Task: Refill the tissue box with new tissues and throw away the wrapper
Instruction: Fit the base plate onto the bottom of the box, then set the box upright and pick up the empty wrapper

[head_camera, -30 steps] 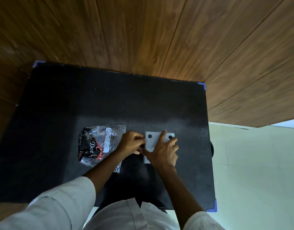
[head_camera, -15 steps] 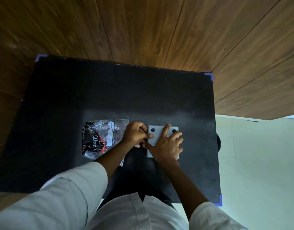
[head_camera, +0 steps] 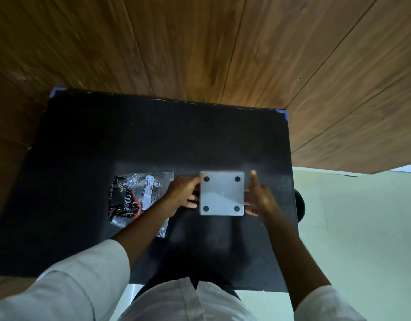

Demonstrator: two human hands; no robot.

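Note:
A square grey tissue box (head_camera: 221,193) lies with its underside up, showing a black round foot at each corner. My left hand (head_camera: 182,193) grips its left edge and my right hand (head_camera: 258,196) presses its right edge, fingers extended. Left of the box lies a tissue pack in a clear wrapper (head_camera: 136,196) with black and red print and a white label, partly under my left forearm. All rest on a black table (head_camera: 107,140).
The black table has blue corner guards, and a wood-panelled wall (head_camera: 200,47) stands right behind it. A pale tiled floor (head_camera: 362,228) lies to the right. A dark round object (head_camera: 300,206) sticks out past the table's right edge.
My right hand came off the top of the box and moved to its right side. The whole underside with all its feet now shows.

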